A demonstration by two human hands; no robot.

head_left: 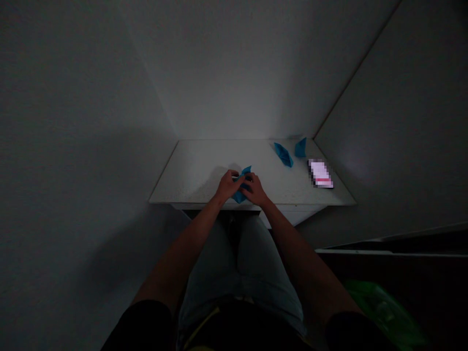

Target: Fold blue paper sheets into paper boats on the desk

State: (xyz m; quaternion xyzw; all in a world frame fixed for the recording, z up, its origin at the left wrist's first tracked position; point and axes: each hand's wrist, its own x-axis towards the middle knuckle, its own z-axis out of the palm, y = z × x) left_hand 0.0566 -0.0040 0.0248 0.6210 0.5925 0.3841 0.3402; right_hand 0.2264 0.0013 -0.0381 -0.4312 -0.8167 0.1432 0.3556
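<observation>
Between my two hands is a piece of folded blue paper (239, 197), just above the front edge of the white desk. My left hand (228, 185) grips its left side, thumb pressed against the middle. From the right, my right hand (255, 189) has its fingers curled round the other side. One pointed flap sticks out beyond the fingers at the top, and a wider part shows below. My fingers cover the middle of the paper, so its full shape is hidden.
On the white desk (193, 170), a blue folded paper boat (283, 155) and another blue folded paper piece (300, 147) lie at the back right. A phone with a lit, blurred screen (321, 173) is near the right edge. Walls enclose the desk. Something green (383, 312) sits low at right.
</observation>
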